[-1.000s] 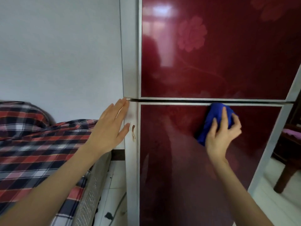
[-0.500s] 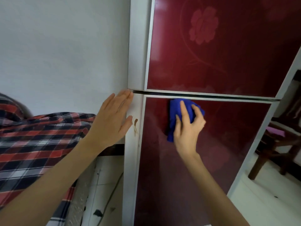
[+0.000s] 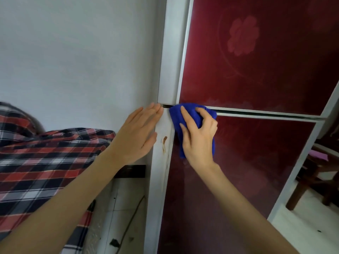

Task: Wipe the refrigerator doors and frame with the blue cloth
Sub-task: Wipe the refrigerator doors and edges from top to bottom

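Step in hand, as I judge it: wiping the top edge of the lower refrigerator door (image 3: 247, 171), at its upper-left corner next to the pale frame (image 3: 161, 140).

Right hand (image 3: 198, 142) presses the blue cloth (image 3: 192, 114) flat against the dark red panel. Fingers spread and curled over the bunched cloth, clamped on it. The cloth's top edge touches the gap (image 3: 256, 112) between the lower door and the upper door (image 3: 256, 52).

Cloth is wadded, not folded flat. Long axis runs roughly up-down along the door, tilted slightly left at the top; a tail hangs below the palm, pointing down.

Left hand (image 3: 135, 134) lies open, fingers together and extended, fingertips touching the outer edge of the frame at the height of the gap. It holds nothing; looks like bracing.

Rust-coloured chip (image 3: 164, 143) on the frame sits between the two hands.

Next move, by my reading: carry the cloth onto the frame strip, or down the panel. That calls for steady pressure and keeping the wad from snagging in the gap.

Plaid bedding (image 3: 45, 153) at left, well apart.
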